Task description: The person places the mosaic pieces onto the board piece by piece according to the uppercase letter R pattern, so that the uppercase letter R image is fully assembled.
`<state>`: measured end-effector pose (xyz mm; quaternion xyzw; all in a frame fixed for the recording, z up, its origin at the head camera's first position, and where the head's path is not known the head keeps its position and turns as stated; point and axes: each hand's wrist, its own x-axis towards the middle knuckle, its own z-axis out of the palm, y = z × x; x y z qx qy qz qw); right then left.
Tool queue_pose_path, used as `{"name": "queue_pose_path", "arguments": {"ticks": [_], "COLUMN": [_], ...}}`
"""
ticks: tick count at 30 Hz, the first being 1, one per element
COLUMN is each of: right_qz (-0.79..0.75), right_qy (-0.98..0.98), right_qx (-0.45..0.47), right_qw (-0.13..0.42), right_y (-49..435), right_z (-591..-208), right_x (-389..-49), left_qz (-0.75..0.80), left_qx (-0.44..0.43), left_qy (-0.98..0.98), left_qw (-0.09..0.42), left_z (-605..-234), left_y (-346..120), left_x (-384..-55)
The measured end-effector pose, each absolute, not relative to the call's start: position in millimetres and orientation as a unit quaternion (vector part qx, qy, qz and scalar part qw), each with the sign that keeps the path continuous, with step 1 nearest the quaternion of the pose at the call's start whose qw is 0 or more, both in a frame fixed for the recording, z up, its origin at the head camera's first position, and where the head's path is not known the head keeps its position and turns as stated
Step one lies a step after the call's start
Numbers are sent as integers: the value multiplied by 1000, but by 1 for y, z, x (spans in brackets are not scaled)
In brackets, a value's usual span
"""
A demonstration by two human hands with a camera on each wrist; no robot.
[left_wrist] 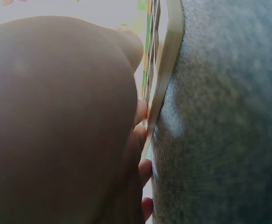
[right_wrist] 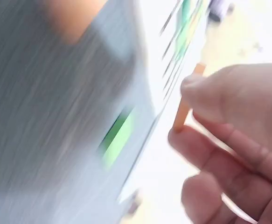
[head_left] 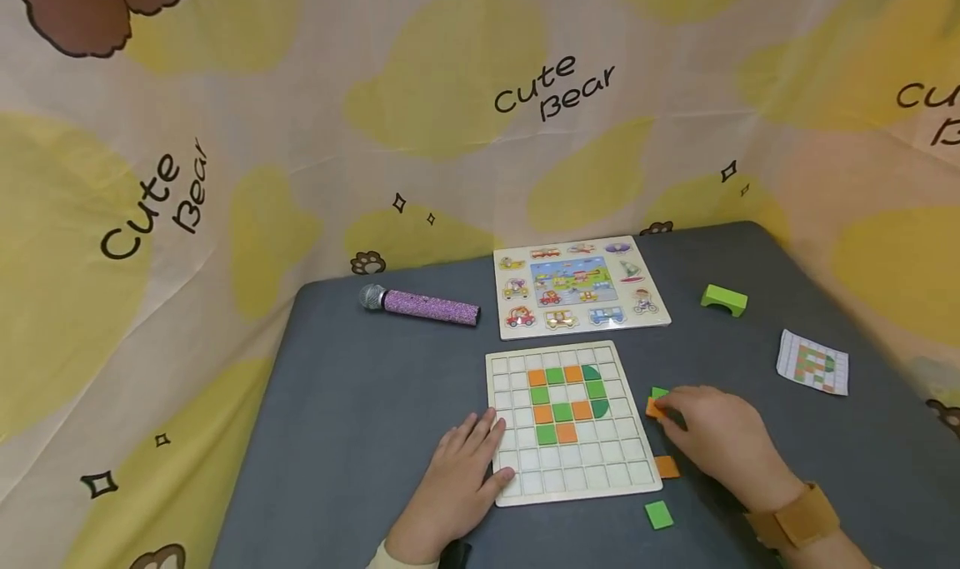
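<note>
My right hand (head_left: 723, 436) pinches an orange square tile (right_wrist: 188, 100) between thumb and fingertip, just right of the white grid board (head_left: 611, 473). Behind that tile in the head view, a green tile (head_left: 660, 392) lies on the table. My left hand (head_left: 459, 486) rests along the board's left edge with fingers extended, the fingertips over its border. Orange and green squares, with dark green rounded pieces (head_left: 600, 408) on the right side, form a P-like shape in the grid. Another orange tile (head_left: 667, 467) lies against the board's right edge, and a green tile (head_left: 659, 515) is near its lower right corner.
Behind the board lies a vehicle picture puzzle (head_left: 510, 269), with a purple glitter microphone (head_left: 431, 306) to its left. A green arch block (head_left: 724, 299) and a pattern card (head_left: 813, 362) sit at the right. A printed curtain (head_left: 450, 152) hangs behind the grey table (head_left: 337, 436).
</note>
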<state>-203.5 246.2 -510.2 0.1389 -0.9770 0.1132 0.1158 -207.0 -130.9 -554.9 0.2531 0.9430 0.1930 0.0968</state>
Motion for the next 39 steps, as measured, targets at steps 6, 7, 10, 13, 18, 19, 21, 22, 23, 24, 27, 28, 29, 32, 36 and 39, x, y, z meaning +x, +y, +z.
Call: {"name": "queue_pose_path", "arguments": {"ticks": [6, 7, 10, 13, 18, 19, 21, 22, 23, 24, 27, 28, 29, 32, 36, 39], "right_qz": [137, 143, 161, 158, 132, 131, 127, 127, 129, 130, 125, 121, 115, 87, 79, 87], "right_qy": [-951, -946, -930, -923, -929, -929, -929, -928, -928, -929, -940, -946, -952, -970, -982, -987], "right_qx": [249, 266, 313, 336, 338, 339, 340, 342, 342, 338, 308, 289, 267, 192, 115, 95], "right_qw": [121, 117, 108, 100, 79, 76, 75, 75, 74, 75, 82, 86, 94, 119, 127, 96], "right_y": [192, 184, 161, 146, 134, 133, 132, 133, 134, 136, 148, 155, 163, 191, 228, 245], "right_z": [-503, -504, -510, -515, -522, -523, -523, -523, -523, -522, -518, -516, -514, -509, -509, -515], "right_x": [-199, -199, -200, -202, -203, -203, -203, -204, -204, -204, -207, -209, -211, -215, -217, -217], "left_qz": [194, 194, 189, 185, 185, 184, 182, 181, 181, 181, 184, 185, 185, 187, 187, 189], "left_qx": [257, 256, 255, 256, 258, 258, 256, 255, 254, 255, 255, 255, 256, 258, 260, 263], "left_qy": [943, 943, 944, 945, 944, 944, 945, 946, 946, 946, 946, 946, 945, 944, 944, 943], "left_qw": [88, 88, 89, 88, 89, 90, 90, 88, 87, 85, 80, 79, 80, 83, 84, 78], "left_z": [-554, -554, -554, -554, -553, -553, -553, -553, -553, -553, -553, -553, -552, -552, -552, -554], "left_y": [-131, -131, -131, -129, -127, -127, -128, -129, -130, -130, -132, -132, -132, -132, -131, -130], "left_x": [-208, -208, -207, -208, -209, -209, -208, -207, -207, -207, -205, -205, -205, -206, -207, -207]}}
